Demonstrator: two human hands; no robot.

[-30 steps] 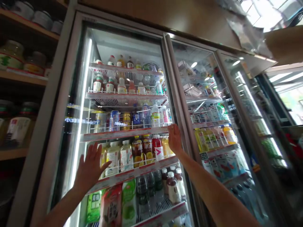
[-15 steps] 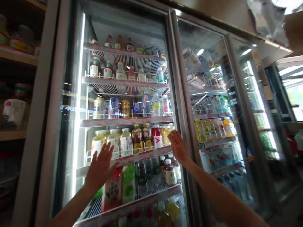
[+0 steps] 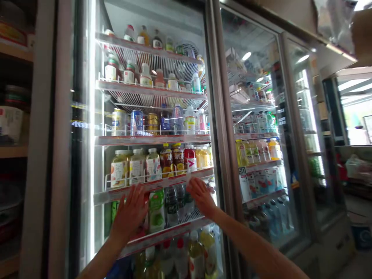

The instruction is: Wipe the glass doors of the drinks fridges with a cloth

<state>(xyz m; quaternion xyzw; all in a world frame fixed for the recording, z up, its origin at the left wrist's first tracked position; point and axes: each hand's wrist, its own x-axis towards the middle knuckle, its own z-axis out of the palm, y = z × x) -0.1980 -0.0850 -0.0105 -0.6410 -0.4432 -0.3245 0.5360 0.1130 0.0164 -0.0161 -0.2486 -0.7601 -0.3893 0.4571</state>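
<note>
My left hand is raised in front of a glass cooler door, fingers stretched out and holding nothing. It overlaps the lower shelf, next to a green carton or bottle. My right hand is held up before the same door, its fingers close together and pointing up and left. A faint pale patch shows at its fingertips; I cannot tell whether it is a thin cloth or a reflection. Behind the glass are a red-labelled bottle, brown drink bottles and pale juice bottles.
A metal door frame stands to the right, followed by a second glass cooler door with drinks behind it. At the left edge is a dark wooden shelf with jars. A bright window is at far right.
My right hand has moved down and left, away from the metal frame. My left hand has come slightly right and down, so the hands are closer together. The view has shifted a little.
</note>
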